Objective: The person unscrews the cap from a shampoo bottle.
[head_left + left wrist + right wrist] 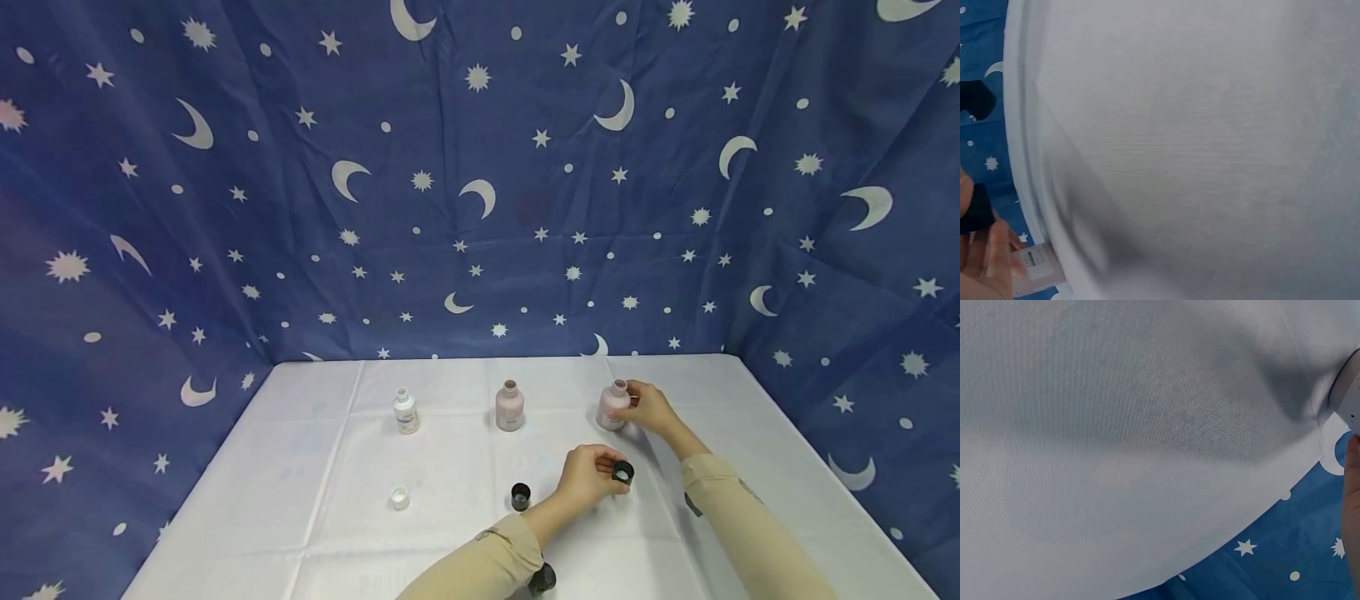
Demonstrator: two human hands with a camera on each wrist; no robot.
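Observation:
My left hand [588,479] pinches a black bottle cap [622,472], its hollow side showing, above the table. The same cap [977,212] appears at the edge of the left wrist view. Farther back and to the right, my right hand [652,410] grips a pale pink bottle [612,407] around its right side. That bottle stands upright with an uncapped neck. In the right wrist view only part of the bottle [1349,397] and of the hand [1352,487] shows at the right edge.
A second uncapped pink bottle [510,408] stands mid-table, with a small uncapped white bottle [406,412] left of it. In front of them lie a black cap [521,497] and a white cap [400,498]. A star-patterned blue cloth [450,225] surrounds the white-covered table [247,500].

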